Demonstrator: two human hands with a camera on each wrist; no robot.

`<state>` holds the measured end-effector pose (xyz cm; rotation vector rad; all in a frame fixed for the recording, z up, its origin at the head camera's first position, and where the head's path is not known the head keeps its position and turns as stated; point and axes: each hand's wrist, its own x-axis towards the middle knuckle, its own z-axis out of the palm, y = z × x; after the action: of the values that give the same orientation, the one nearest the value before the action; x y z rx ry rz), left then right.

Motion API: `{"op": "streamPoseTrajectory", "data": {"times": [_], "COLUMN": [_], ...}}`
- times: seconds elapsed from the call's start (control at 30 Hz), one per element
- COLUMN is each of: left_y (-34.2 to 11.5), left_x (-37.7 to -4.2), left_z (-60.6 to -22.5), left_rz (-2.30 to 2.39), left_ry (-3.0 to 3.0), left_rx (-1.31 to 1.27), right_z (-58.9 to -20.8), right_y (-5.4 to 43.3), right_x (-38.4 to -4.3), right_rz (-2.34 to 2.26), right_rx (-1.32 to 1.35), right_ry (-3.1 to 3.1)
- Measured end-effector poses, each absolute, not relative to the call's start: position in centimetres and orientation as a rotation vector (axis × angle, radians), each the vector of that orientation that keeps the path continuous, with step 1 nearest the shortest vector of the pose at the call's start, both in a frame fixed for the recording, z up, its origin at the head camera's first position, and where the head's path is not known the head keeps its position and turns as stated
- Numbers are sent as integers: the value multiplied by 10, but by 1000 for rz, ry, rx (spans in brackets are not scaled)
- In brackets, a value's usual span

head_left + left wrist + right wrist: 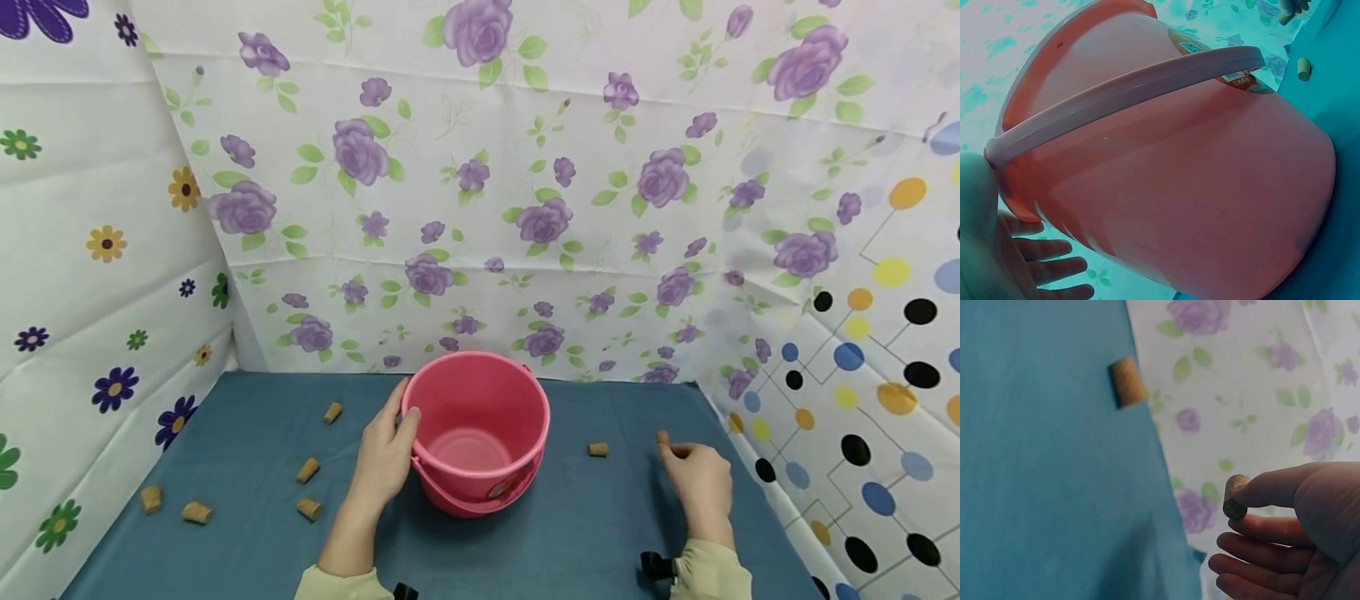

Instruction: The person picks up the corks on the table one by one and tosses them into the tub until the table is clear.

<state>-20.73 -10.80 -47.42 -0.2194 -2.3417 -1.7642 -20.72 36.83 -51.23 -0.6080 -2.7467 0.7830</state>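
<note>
A pink bucket [480, 433], tilted toward the viewer, stands on the blue cloth in the head view; its inside looks bare. My left hand [386, 450] grips its left rim, thumb over the edge and fingers along the outer wall. In the left wrist view the bucket's handle [1129, 87] hangs across its side. At the right, my right hand [699, 483] pinches a cork [1235, 497] between thumb and index finger, above the cloth. Another cork [597, 449] lies between the bucket and that hand.
Several corks lie left of the bucket, among them one near the back [333, 412] and one far left [151, 499]. The blue cloth [585, 542] covers the table. A floral sheet [480, 208] hangs behind, with patterned sheets at both sides.
</note>
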Motion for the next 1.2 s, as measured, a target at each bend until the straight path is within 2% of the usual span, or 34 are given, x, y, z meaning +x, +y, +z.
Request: {"op": "streamPoseTrajectory", "data": {"times": [1.2], "left_y": [-107], "left_x": [-206], "left_z": [-472], "left_rz": [-1753], "left_ry": [-2348], "left_rx": [-206], "right_z": [-467], "right_y": [295], "right_x": [-203], "right_rz": [919], "right_rx": [-446], "right_ry": [-2572]}}
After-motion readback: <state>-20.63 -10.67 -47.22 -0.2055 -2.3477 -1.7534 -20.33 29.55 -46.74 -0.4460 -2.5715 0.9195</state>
